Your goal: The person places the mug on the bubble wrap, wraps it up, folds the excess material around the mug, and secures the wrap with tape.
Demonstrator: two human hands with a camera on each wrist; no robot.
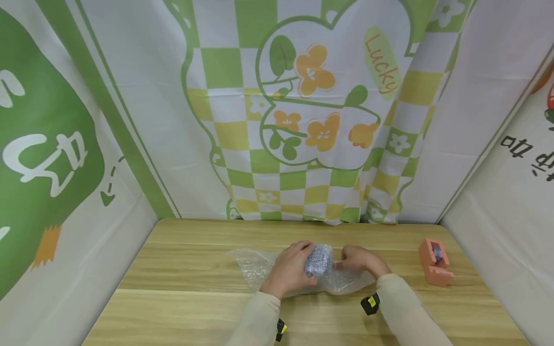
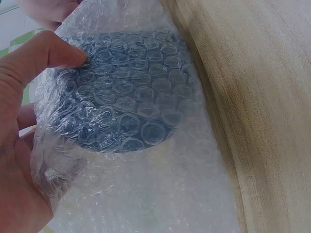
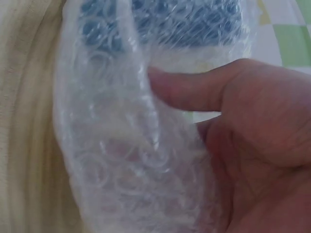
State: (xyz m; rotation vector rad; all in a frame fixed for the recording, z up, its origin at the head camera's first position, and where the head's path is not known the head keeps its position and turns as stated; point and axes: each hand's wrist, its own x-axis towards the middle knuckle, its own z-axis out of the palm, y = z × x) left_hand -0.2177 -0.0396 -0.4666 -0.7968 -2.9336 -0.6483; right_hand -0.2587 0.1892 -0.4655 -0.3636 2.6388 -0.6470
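In the head view, a blue object in bubble wrap (image 1: 319,260) is held just above the middle of the table. My left hand (image 1: 287,270) grips it from the left. In the left wrist view, the thumb presses on the wrapped blue object (image 2: 124,92), which has a rounded lower edge; its kind is blurred by the bubbles. From the other side, my right hand (image 1: 360,259) pinches the loose part of the bubble wrap (image 3: 126,145) between thumb and fingers, beside the blue part. Fingers behind the wrap are partly hidden. Loose wrap (image 1: 255,269) spreads leftward under the left hand.
An orange tape dispenser (image 1: 436,269) with a blue roll stands on the right side of the wooden table (image 1: 182,307). A patterned green and white curtain (image 1: 298,192) hangs along the table's back edge. White printed cloth walls flank both sides.
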